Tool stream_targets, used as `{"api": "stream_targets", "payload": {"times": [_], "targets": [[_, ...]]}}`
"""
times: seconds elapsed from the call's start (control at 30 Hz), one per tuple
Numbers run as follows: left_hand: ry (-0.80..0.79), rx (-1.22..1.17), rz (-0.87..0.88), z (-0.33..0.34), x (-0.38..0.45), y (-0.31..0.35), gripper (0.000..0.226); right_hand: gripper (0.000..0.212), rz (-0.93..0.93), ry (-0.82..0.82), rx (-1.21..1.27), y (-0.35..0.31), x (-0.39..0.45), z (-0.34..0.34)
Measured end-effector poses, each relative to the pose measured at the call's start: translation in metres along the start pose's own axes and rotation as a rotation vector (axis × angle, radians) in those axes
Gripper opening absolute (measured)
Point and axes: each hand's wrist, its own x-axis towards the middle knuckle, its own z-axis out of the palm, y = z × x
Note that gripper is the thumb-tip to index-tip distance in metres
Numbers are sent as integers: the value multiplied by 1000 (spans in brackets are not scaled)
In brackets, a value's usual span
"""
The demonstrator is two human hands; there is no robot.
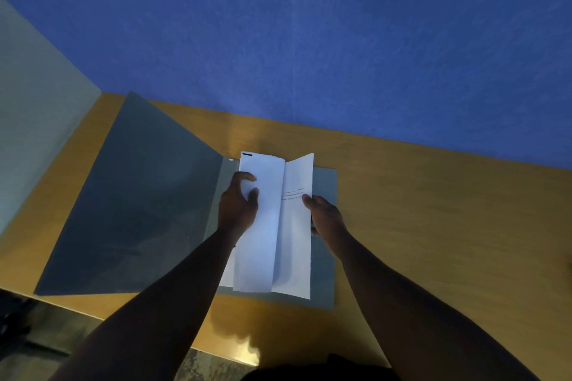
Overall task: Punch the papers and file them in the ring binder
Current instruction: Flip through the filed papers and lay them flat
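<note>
While both hands (238,207) (326,216) hold it, white paper (266,241) folds lengthwise.

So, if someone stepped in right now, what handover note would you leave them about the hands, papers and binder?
Left hand: grips the left half of the folded papers.
Right hand: pinches their right edge.
The papers are held over the right half of the open grey binder, which lies on the wooden table.
Done: binder opened.
Left: no punch or punched holes in view; punching and filing remain.
</note>
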Motion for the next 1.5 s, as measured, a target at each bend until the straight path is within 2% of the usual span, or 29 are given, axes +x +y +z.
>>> {"api": "stream_targets", "payload": {"times": [0.07,0.13,0.2,0.33,0.47,0.63,0.9,1.23,1.37,1.5], "targets": [[-72,16,35,4,1,3,32,26,39,-1,73,-1,-2,1],[-127,12,-5,8,0,7,46,34,85,-2,137,-2,-3,2],[-152,-11,-38,12,-2,11,49,37,99,-7,165,-2,-3,3],[-214,14,-5,23,-2,16,22,39,94,-31,186,-3,-3,4],[-220,68,-50,26,-3,23,71,35,68,-74,168,-4,-6,4],[-254,106,-62,26,-4,28,85,28,26,-115,141,-5,-8,3],[-257,88,-43,27,-3,26,71,31,3,-128,114,-6,-9,2],[-288,76,-33,24,1,16,56,22,15,-128,123,-6,-9,1],[-282,75,-18,23,2,15,37,21,14,-134,146,-6,-9,1],[-223,28,-93,19,2,15,24,24,25,-107,144,-5,-8,0]]}}
